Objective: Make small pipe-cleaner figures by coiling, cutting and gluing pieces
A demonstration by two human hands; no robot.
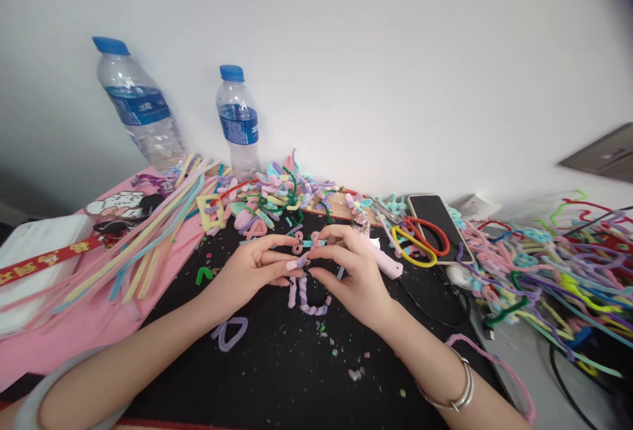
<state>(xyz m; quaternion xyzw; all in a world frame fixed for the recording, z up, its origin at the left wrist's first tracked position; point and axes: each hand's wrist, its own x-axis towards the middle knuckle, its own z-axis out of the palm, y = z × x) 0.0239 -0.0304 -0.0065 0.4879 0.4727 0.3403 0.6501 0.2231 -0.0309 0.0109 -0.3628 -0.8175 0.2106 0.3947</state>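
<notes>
Over the middle of a black mat (277, 370), my left hand (252, 268) and my right hand (351, 268) meet fingertip to fingertip. Both pinch a small purple fuzzy piece (301, 262) between them. Just behind it, pink and teal fuzzy shapes (315, 239) show by the fingertips. A curved purple twisted piece (311, 306) and a short pink-purple one (291, 293) lie below the hands. Nearer the left forearm sits a purple loop (232, 333). A pink glue gun (388, 262) rests beside my right hand.
Two water bottles (237, 123) stand against the wall. Pipe-cleaner strips (163, 232) cover a pink sheet (30, 357) at left. A colourful pile (277, 192) lies behind. At right are scissors (420, 252), a phone (438, 219), a cable (435, 318) and tangled pipe cleaners (544, 272).
</notes>
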